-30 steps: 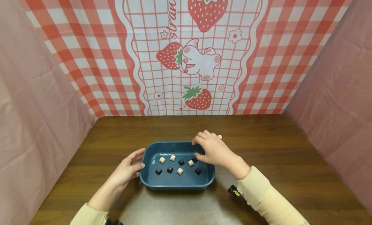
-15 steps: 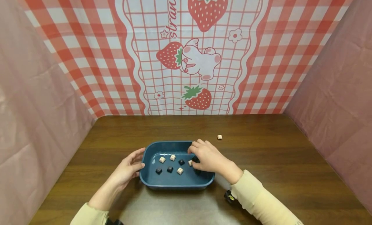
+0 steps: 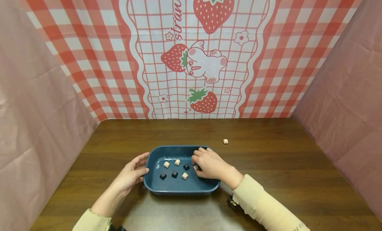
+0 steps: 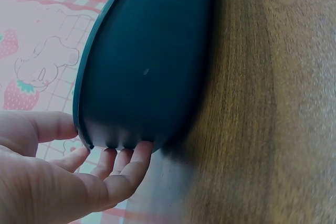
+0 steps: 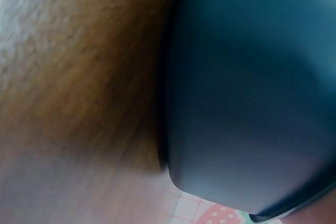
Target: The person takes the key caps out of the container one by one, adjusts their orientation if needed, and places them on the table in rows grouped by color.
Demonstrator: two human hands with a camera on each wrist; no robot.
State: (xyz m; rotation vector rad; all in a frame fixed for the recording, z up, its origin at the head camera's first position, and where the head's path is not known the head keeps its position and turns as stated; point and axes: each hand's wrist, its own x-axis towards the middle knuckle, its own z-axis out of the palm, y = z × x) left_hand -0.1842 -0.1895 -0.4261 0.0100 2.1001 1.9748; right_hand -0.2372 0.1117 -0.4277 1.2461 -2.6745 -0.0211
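Observation:
A blue rectangular tray [image 3: 182,192] with rounded corners stands on the table, with several pale and black keycaps inside. My left hand [image 3: 128,176] rests its fingertips against the tray's left end. In the left wrist view, fingertips [image 4: 140,153] of that hand touch the outer wall. My right hand [image 3: 210,164] reaches down into the tray's right side, its fingers bent. A pale keycap [image 3: 195,167] shows at its thumb and fingertips; whether it is pinched is hidden. Left of it lie a black keycap [image 3: 186,167] and another pale keycap [image 3: 185,176].
One pale keycap [image 3: 225,141] lies on the wooden table [image 3: 268,151], behind and right of the tray. A checked strawberry cloth [image 3: 197,75] hangs at the back, and pink cloth [image 3: 340,91] closes off the right side.
My right hand has moved left and down into the tray, covering the black keycaps at its right. The pale keycap on the table has come into full view. My left hand stays put.

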